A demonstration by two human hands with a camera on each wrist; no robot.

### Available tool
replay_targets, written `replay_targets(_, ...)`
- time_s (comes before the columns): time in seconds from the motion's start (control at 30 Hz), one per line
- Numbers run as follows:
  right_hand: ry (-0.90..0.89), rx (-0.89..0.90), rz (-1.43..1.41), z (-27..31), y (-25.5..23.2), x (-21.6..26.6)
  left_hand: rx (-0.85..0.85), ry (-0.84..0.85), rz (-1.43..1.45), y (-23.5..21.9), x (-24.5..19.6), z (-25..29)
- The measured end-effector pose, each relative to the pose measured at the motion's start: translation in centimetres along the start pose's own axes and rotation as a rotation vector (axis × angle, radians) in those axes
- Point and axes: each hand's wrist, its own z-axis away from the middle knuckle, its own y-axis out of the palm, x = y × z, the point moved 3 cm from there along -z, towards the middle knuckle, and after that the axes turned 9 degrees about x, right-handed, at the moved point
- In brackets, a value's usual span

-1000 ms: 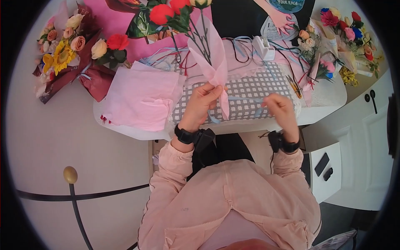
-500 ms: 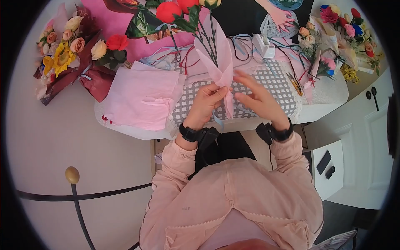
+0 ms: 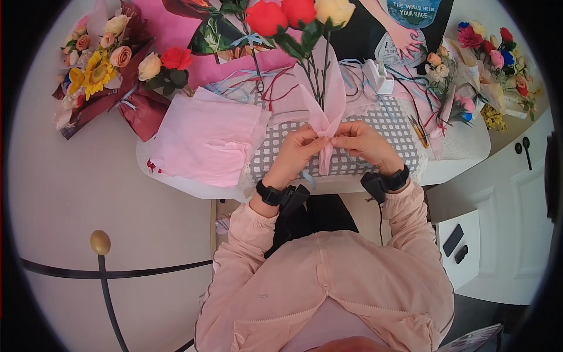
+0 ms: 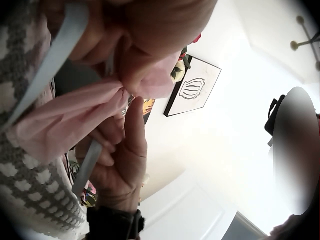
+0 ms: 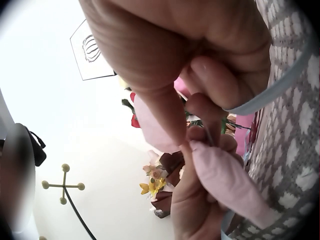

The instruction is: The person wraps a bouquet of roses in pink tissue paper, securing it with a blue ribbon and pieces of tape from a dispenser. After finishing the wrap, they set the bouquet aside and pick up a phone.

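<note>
A small bouquet of two red roses and a pale yellow rose (image 3: 335, 12) on green stems stands upright in pink wrapping paper (image 3: 324, 117). My left hand (image 3: 296, 154) grips the gathered neck of the paper, thumb in front. At the same neck is my right hand (image 3: 369, 145), its thumb tip meeting the left thumb. A light blue ribbon (image 5: 282, 87) runs out from between the curled fingers of the right hand. The other ribbon length (image 4: 67, 42) hangs by the left hand. Below both hands the paper tail (image 4: 62, 120) flares out. The ribbon at the pinched neck is mostly hidden by fingers.
Pink sheets (image 3: 205, 135) are stacked on the left of the table, beside a grey-and-white checked cloth (image 3: 281, 138). Wrapped bouquets lie at the left (image 3: 97, 73) and right (image 3: 498, 58). Scissors (image 3: 419, 131), loose ribbons and a white box (image 3: 378, 76) lie behind.
My right hand has come in from the right, where it pulled the ribbon out sideways, to the bouquet's neck beside the left hand. The bouquet has shifted right and shows lower in view.
</note>
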Motion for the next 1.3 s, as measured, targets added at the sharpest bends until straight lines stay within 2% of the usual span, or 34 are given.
replay_targets(0.1, -0.034, -0.091, 0.036, 0.2, 0.5, 0.5, -0.045, 0.066, -0.016, -0.5, 1.5, -0.6)
replay_targets(0.2, -0.069, -0.189, 0.03, 0.2, 1.2, 0.3, -0.032, 0.102, -0.164, -0.9, 1.8, -0.5)
replay_targets(0.3, -0.101, -0.262, 0.038, 0.5, 1.9, 0.0, -0.045, 0.071, -0.016, -0.3, 1.4, -0.4)
replay_targets(0.37, -0.136, -0.317, 0.054, 1.1, 3.0, -0.2, -0.06, -0.037, 0.053, 0.7, -0.3, 0.4)
replay_targets(0.47, -0.098, -0.347, 0.043, 2.1, 4.1, -0.7, -0.062, -0.078, 0.078, 1.3, -0.5, 1.1)
replay_targets(0.57, -0.046, -0.319, 0.072, 2.8, 4.0, -1.1, -0.068, -0.015, -0.066, 1.5, -0.1, 1.2)
replay_targets(0.7, -0.086, -0.29, 0.099, 3.2, 3.9, -0.7, -0.013, 0.129, -0.3, 1.1, 0.9, 0.7)
replay_targets(0.9, -0.135, -0.257, 0.091, 3.1, 4.1, -1.8, 0.101, -0.172, -0.42, 0.6, 0.7, 1.5)
replay_targets(1.07, -0.113, -0.272, -0.001, 2.9, 4.2, -3.4, 0.196, -0.209, -0.53, 1.1, -0.1, 2.2)
replay_targets(1.17, 0.066, -0.252, 0.127, 3.7, 4.5, -3.0, 0.264, -0.247, -0.558, 1.0, -0.1, 2.5)
replay_targets(1.3, 0.105, -0.254, 0.131, 4.2, 4.9, -3.1, 0.254, -0.239, -0.724, 1.8, -1.9, 3.1)
